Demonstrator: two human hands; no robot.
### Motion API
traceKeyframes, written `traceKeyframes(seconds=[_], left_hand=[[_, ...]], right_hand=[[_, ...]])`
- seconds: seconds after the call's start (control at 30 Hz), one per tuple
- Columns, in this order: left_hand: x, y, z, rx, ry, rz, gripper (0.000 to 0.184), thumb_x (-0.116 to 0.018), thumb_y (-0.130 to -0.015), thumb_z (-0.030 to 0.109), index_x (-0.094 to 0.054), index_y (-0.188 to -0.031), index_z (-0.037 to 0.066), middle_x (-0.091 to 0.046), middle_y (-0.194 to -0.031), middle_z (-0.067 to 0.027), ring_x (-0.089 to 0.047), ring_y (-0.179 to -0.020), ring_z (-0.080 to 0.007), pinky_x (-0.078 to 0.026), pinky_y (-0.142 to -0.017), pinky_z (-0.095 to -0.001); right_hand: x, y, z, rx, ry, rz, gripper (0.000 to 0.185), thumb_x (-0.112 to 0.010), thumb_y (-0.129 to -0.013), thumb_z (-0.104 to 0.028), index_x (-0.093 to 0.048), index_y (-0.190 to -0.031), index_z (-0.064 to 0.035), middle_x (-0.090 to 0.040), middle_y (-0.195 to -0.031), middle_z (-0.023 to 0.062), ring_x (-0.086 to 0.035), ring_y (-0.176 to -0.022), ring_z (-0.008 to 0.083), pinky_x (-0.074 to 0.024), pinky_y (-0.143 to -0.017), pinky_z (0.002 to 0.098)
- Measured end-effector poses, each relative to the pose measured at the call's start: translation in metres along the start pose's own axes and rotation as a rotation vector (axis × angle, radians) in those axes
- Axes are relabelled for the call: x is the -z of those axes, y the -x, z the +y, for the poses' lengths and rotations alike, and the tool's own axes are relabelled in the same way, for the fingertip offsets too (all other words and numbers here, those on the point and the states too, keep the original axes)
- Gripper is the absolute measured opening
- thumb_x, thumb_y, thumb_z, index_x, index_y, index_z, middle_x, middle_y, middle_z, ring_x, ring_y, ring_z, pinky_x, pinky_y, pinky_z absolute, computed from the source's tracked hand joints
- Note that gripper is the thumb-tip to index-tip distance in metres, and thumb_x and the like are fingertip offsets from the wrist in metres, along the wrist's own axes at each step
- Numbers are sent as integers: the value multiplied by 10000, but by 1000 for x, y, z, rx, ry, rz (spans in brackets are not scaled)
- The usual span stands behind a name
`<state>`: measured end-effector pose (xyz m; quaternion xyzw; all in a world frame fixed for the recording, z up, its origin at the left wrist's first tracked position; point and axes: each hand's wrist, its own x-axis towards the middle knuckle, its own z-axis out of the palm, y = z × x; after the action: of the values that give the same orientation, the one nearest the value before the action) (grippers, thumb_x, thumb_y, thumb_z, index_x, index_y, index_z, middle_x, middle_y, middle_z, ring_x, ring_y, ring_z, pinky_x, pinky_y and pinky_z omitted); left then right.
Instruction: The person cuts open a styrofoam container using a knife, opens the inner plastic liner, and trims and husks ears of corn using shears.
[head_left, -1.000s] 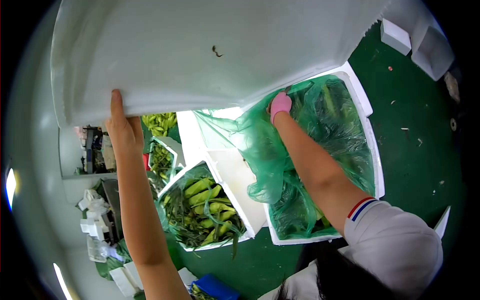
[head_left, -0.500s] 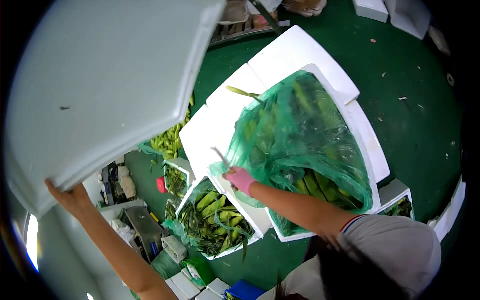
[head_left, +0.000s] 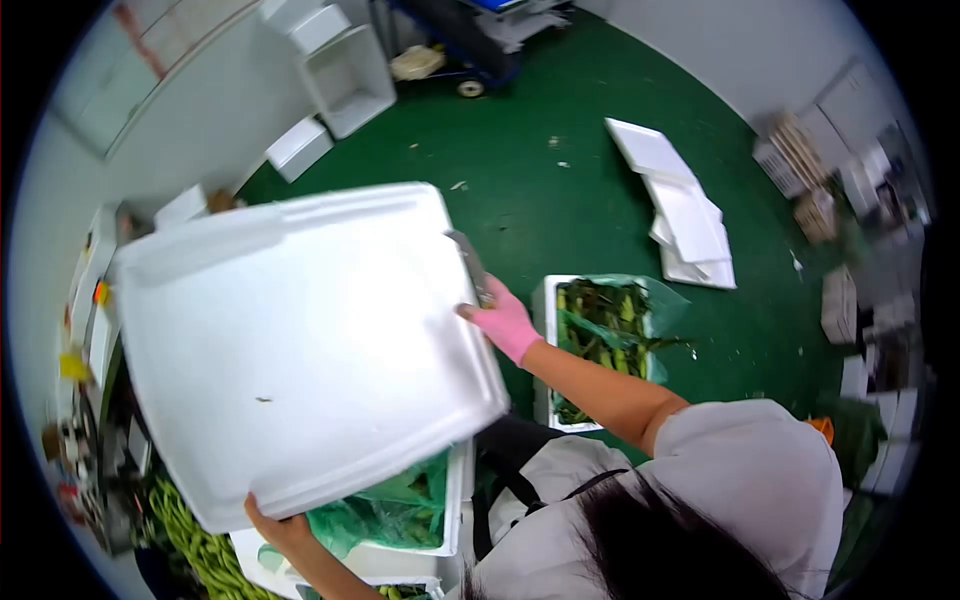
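Observation:
A large white foam lid (head_left: 310,350) is held tilted in front of me, with a small dark speck on its face. My left hand (head_left: 280,530) is bare and closed on the lid's near edge. My right hand (head_left: 505,320), in a pink glove, grips the lid's right edge, with a knife (head_left: 472,268) in the same hand, its blade blurred. Below the lid is a foam box (head_left: 455,500) lined with a green plastic bag (head_left: 400,510); the lid hides much of it. Another foam box (head_left: 543,350) on the right holds green corn-like cobs (head_left: 610,320) in husks.
Several white foam lids (head_left: 690,225) lie on the green floor (head_left: 540,190). Foam boxes (head_left: 350,80) stand by the far wall near a wheeled cart (head_left: 475,60). A heap of green produce (head_left: 200,545) is at lower left. Crates (head_left: 785,165) line the right side.
My view has turned. The lid, earlier raised in my left hand alone, is now lower and in both hands. My right hand, still with the knife, has left the green bag for the lid's edge.

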<state>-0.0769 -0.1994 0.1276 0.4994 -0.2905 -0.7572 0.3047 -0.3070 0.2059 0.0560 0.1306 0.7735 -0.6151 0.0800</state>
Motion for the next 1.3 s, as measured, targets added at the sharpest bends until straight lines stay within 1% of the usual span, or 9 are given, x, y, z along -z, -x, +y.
traceKeyframes(seconds=[0.17, 0.37, 0.5, 0.53, 0.7, 0.77, 0.93, 1.2, 1.3], left_hand=[[-74, 32, -93, 222, -134, -375, 446, -569, -933, 295, -546, -1285, 22, -605, -1269, -130, -566, -1188, -315, -494, -996, -474], [-129, 131, -173, 145, -335, -922, 551, -550, -996, 315, -343, -1479, 148, -432, -1464, -108, -373, -1385, -248, -333, -1070, -572], [-47, 156, -205, 277, -489, -1036, 406, -586, -977, 143, -492, -1360, 49, -654, -1135, -128, -642, -1002, -182, -497, -884, -302], [-15, 149, -215, 213, -488, -1075, 386, -569, -970, 96, -509, -1346, 35, -654, -1127, -117, -634, -1010, -174, -497, -898, -303], [86, 101, -168, -594, -1010, -217, 628, -674, -847, 67, -410, -1413, 2, -524, -1317, -223, -548, -1190, -299, -446, -990, -361], [80, 72, -136, -796, -1128, 38, 797, -719, -813, 104, -299, -1484, 17, -304, -1502, -259, -344, -1379, -384, -337, -1103, -464], [88, -21, -76, -644, -1715, 286, 947, -775, -732, 134, -248, -1514, 45, -138, -1583, -268, -95, -1485, -434, -169, -1146, -632], [117, -105, -33, -576, -1687, 345, 729, -665, -726, -18, -421, -1411, 35, -654, -982, -201, -644, -886, -382, -495, -846, -503], [78, -101, -92, -897, -1310, 306, 224, -591, -827, 52, -623, -1044, 2, -632, -826, -264, -617, -783, -450, -487, -680, -514]], right_hand=[[177, 72, 130, -560, -406, -104, 431, -792, -812, -252, -632, -1106, 20, -564, -699, -1, -479, -525, 96, -379, -470, 280], [310, 103, 194, -484, -742, 310, 489, -667, -896, -324, -538, -1302, -83, -624, -1166, 107, -616, -1035, 276, -543, -847, 437], [470, -17, 218, -249, -850, 316, 342, -568, -946, -501, -627, -1109, -206, -684, -856, 63, -483, -519, 108, -406, -435, 236], [476, -42, 223, -238, -685, 435, 285, -505, -992, -399, -600, -1138, -172, -678, -1123, 118, -477, -527, 96, -451, -474, 222], [299, -28, 152, -255, -233, 114, 458, -494, -997, -404, -549, -1326, -91, -628, -1279, 111, -449, -584, 54, -363, -512, 159], [142, 18, 82, -552, -8, -44, 386, -609, -930, -291, -600, -1261, -92, -686, -915, 52, -379, -492, 59, -314, -442, 208], [-90, 171, -6, -341, 32, -979, 341, -584, -928, -157, -584, -1238, -14, -649, -844, 70, -501, -465, 96, -398, -431, 238], [-147, 120, -6, -344, 206, -1107, 331, -581, -930, -114, -576, -1244, -10, -618, -767, 59, -462, -437, 82, -371, -405, 235], [-175, 75, -37, -160, 313, -1090, 355, -553, -913, -96, -576, -1265, -49, -594, -747, 16, -441, -489, 55, -347, -427, 222]])
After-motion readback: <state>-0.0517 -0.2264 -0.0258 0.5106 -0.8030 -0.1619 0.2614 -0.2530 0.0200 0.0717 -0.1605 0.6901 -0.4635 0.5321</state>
